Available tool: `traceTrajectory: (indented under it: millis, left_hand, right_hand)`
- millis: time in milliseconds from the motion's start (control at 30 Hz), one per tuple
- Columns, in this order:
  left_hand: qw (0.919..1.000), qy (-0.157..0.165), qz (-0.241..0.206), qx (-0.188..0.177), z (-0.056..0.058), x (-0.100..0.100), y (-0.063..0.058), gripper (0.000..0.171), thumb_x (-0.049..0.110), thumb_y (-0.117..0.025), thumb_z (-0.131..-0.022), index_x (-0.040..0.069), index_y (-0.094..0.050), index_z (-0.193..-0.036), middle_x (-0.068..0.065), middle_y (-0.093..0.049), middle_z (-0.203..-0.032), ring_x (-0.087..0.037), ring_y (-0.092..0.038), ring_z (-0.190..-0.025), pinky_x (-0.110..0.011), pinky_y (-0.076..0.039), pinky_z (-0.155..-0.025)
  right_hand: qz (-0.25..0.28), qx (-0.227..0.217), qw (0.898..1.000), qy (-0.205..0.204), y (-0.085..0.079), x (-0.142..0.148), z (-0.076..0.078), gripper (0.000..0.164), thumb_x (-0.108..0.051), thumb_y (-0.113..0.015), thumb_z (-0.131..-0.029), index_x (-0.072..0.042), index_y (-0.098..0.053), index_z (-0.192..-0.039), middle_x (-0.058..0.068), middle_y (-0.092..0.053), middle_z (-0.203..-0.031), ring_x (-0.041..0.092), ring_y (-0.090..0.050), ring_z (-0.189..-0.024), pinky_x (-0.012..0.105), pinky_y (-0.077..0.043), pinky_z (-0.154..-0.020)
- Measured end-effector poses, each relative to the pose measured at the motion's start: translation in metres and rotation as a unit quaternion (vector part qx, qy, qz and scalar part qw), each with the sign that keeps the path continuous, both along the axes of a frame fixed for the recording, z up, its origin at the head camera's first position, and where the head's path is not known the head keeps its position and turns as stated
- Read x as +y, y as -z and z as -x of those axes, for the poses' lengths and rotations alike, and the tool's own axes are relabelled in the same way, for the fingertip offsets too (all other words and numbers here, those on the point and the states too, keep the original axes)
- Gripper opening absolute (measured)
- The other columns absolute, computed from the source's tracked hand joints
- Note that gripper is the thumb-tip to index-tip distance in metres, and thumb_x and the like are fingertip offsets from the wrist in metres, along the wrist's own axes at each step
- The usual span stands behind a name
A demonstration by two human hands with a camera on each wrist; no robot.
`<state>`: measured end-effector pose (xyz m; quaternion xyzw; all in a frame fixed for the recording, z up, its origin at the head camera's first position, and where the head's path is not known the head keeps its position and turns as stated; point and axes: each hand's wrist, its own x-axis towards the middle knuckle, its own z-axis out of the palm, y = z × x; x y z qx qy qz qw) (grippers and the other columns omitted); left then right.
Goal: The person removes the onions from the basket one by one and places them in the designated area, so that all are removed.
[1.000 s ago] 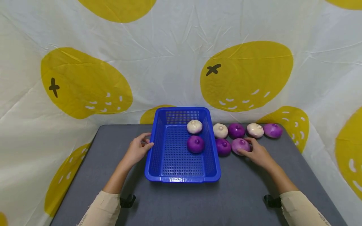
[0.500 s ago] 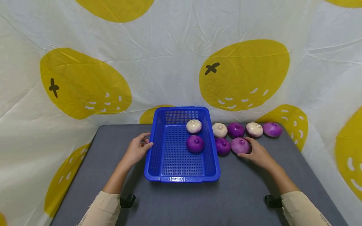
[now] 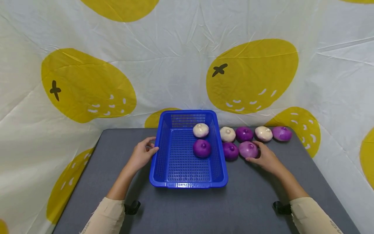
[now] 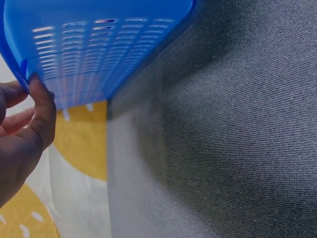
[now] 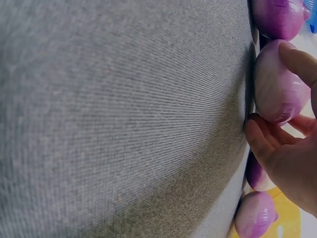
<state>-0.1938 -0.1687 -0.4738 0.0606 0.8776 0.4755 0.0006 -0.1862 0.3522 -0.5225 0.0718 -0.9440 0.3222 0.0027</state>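
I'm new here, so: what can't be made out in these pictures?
Head: marks on the basket, too small to read.
Left wrist: part of the left hand, cut off by the left edge.
Right wrist: part of the pale purple onion, hidden by the right hand.

In the head view, the left forearm [image 3: 121, 182] slants up from the lower left, bare beyond its beige left sleeve [image 3: 105, 214]. The left hand [image 3: 141, 156] is just left of centre, thumb and fingers bent toward each other in a pinch. The right forearm [image 3: 291, 187] slants in from the lower right, past a beige right sleeve [image 3: 309, 214], to the right hand [image 3: 266, 158] right of centre, its digits curved into a grip. At the left wrist view's left edge, the left thumb [image 4: 43, 111] bends upward; at the right wrist view's right edge, the right thumb [image 5: 301, 63] lies above curled fingers.
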Motion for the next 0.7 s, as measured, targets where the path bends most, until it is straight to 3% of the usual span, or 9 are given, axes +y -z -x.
traceTrajectory:
  millis: [700]
  left_hand:
    - [0.9999,0.002,0.004,0.009,-0.0012,0.0007,-0.0003,0.045,0.01,-0.068,-0.1,-0.002,-0.056,-0.142,-0.018,-0.062,-0.103,-0.023,-0.068,-0.079,-0.03,-0.056,-0.066]
  right_hand:
    - [0.032,-0.036,0.999,-0.002,-0.0092,0.008,-0.0052,0.097,-0.033,-0.082,-0.09,0.012,-0.025,-0.154,0.04,-0.039,-0.15,0.058,-0.048,-0.131,0.066,-0.044,-0.105]
